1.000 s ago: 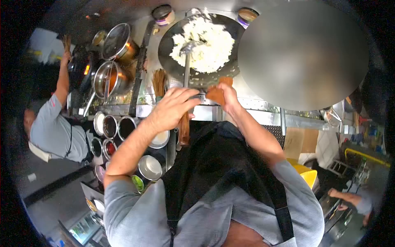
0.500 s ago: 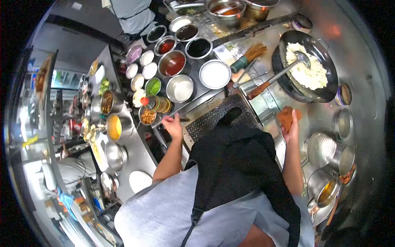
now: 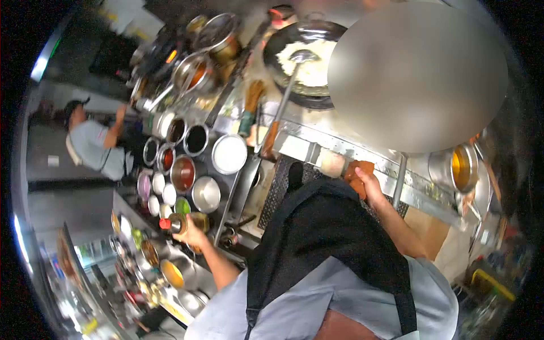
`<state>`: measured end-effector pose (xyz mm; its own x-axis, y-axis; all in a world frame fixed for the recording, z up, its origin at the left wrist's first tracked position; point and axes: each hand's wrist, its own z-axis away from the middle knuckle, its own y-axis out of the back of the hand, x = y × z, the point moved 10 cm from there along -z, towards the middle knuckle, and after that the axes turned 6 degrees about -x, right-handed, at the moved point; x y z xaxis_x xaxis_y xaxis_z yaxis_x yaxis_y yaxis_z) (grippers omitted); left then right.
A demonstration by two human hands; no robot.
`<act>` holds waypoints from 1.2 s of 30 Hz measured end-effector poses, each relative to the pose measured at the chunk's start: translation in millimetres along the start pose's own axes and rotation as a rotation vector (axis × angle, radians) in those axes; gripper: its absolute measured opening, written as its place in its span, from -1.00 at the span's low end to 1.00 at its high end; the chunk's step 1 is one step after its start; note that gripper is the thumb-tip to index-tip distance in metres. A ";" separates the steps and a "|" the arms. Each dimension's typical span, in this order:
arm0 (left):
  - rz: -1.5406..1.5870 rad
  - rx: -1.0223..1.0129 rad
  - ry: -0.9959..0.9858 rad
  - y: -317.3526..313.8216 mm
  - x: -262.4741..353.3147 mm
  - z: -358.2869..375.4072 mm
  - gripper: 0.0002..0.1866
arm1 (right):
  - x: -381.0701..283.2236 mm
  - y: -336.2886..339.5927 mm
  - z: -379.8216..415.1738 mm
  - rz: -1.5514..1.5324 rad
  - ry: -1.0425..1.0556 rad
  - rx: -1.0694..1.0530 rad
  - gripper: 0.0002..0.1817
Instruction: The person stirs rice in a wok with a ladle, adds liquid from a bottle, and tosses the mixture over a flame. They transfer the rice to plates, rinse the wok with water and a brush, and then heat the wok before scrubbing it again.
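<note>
My left hand (image 3: 192, 233) is closed around a bottle (image 3: 201, 220) of yellowish-brown liquid with a red cap, beside the metal bowls. In my right hand (image 3: 371, 187) is a folded orange-brown cloth (image 3: 357, 177), held at the front edge of the stove. Beside the cloth lies a pale block-like thing (image 3: 332, 162) whose kind I cannot make out. Further forward, a black wok (image 3: 272, 56) holds a white, crumbly food (image 3: 314, 65). A wooden-handled ladle (image 3: 289, 88) rests in it, its handle reaching back over the stove edge.
Several bowls of sauces and seasonings, including a white-filled bowl (image 3: 229, 154), crowd the left counter. A bamboo brush (image 3: 252, 107) lies left of the ladle. A pot (image 3: 462, 167) stands at right. Another person (image 3: 93, 139) stands far left. A grey blur covers the upper right.
The view has swung to the right. My left hand, earlier apart from the bottle with fingers spread, now grips it. My right hand still holds the cloth, now nearer my body.
</note>
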<state>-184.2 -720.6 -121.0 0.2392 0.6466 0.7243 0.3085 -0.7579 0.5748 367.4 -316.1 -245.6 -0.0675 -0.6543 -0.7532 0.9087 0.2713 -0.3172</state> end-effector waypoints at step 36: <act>-0.261 -0.926 -0.956 -304.5 471.7 65.0 -0.20 | 7.3 14.9 35.6 -0.383 0.055 0.145 -0.47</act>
<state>-105.4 -179.2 20.9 0.9269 0.2982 0.2279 -0.1938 -0.1398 0.9710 395.1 -341.9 -235.2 -0.4306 -0.6492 -0.6270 0.8618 -0.0896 -0.4992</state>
